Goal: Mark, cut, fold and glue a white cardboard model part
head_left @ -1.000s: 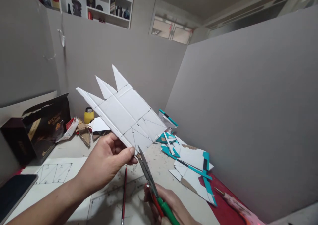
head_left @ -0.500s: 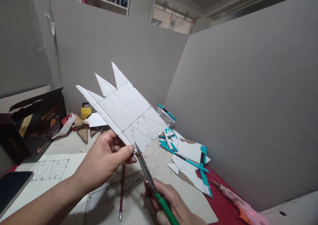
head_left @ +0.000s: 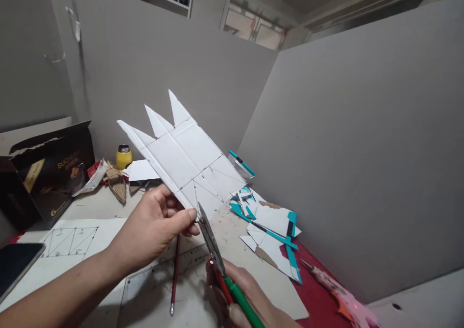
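My left hand [head_left: 155, 221] pinches the lower left edge of a white cardboard piece [head_left: 188, 154], thumb in front and fingers behind. Three pointed flaps stick up along the cardboard's far end, and pencil lines cross its near part. In my right hand [head_left: 242, 289] is a pair of scissors [head_left: 213, 248] with one green and one red handle. The blades are at the cardboard's near edge, just right of my left thumb, with the upper blade lying over the white face. Part of the lower blade is hidden.
A red pencil [head_left: 175, 279] and a ruler [head_left: 145, 282] lie below my hands. White and teal cardboard scraps [head_left: 271, 221] and a pink glue gun [head_left: 337, 289] are at right. A black box [head_left: 54, 173], yellow jar [head_left: 123, 158], drawn sheet [head_left: 68, 241] and phone [head_left: 18, 267] are at left.
The cardboard's pointed end has shifted slightly right in view. The scissors' handles look a little farther apart, and the blades remain at the near edge. Both hands keep their hold.
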Motion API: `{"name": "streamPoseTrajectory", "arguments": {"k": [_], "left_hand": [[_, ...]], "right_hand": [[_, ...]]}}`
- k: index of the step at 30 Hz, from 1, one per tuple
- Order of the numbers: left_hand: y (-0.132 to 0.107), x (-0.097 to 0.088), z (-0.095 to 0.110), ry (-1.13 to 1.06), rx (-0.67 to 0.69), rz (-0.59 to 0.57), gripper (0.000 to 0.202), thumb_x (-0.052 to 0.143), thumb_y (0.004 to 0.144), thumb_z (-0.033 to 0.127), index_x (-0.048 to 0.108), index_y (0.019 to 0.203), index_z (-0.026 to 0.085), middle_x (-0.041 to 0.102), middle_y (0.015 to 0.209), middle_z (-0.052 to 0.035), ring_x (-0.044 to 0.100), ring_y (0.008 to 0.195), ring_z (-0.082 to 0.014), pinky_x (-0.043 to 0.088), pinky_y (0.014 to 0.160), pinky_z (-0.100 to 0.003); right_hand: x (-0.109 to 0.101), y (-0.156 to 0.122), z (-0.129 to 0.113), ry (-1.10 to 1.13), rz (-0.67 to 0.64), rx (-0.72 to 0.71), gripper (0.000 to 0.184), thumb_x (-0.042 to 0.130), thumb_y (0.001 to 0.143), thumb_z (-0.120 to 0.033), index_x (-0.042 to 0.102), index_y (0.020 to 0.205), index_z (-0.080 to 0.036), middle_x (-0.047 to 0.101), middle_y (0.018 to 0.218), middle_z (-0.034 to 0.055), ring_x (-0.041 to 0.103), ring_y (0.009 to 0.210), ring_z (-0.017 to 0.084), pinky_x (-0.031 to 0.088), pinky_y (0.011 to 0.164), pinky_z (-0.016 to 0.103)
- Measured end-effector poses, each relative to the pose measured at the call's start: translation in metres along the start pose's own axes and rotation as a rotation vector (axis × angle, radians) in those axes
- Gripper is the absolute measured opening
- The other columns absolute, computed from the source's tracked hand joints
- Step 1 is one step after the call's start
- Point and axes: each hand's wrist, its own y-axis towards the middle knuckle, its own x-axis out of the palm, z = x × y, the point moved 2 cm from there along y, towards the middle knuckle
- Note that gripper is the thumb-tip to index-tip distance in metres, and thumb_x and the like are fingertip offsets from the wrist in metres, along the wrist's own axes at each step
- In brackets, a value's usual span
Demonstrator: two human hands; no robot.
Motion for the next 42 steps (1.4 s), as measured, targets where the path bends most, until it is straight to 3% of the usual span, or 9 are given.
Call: {"name": "streamPoseTrajectory", "arguments": {"k": [6,16,22,42], "left_hand": [[0.001,0.0,-0.001,-0.016,0.008,0.001,0.007,0.065,0.083,0.017,0.062,0.089,0.015,0.069,0.076,0.0001,0.067,0.062,-0.0114,0.054,0.06,-0.022],[0.001,0.0,-0.003,-0.042,0.002,-0.017,0.011,0.064,0.083,0.018,0.061,0.093,0.015,0.069,0.079,-0.0003,0.066,0.062,-0.0106,0.054,0.061,-0.022],[0.001,0.001,-0.002,-0.046,-0.005,-0.026,0.014,0.065,0.082,0.019,0.061,0.095,0.015,0.068,0.079,0.0002,0.065,0.062,-0.0104,0.054,0.061,-0.022],[-0.002,0.006,-0.002,-0.103,0.009,-0.013,0.019,0.066,0.079,0.019,0.063,0.097,0.015,0.067,0.076,-0.0002,0.063,0.061,-0.0112,0.054,0.06,-0.023]], "right_hand": [[0.001,0.001,-0.002,-0.022,0.045,0.009,0.054,0.045,0.082,-0.071,0.051,0.093,-0.018,0.041,0.067,-0.002,0.037,0.061,0.013,0.036,0.054,0.025],[0.004,0.003,-0.001,-0.061,0.065,-0.041,0.047,0.04,0.086,-0.067,0.046,0.086,-0.02,0.036,0.063,-0.0038,0.032,0.055,0.012,0.029,0.05,0.026],[0.005,0.004,-0.003,-0.082,0.077,-0.057,0.034,0.043,0.09,-0.054,0.043,0.082,-0.021,0.035,0.064,-0.0039,0.031,0.054,0.011,0.029,0.049,0.024],[0.007,0.003,0.009,-0.165,0.12,-0.126,0.043,0.035,0.09,-0.062,0.043,0.079,-0.021,0.037,0.062,-0.0026,0.034,0.052,0.012,0.03,0.047,0.025]]}}
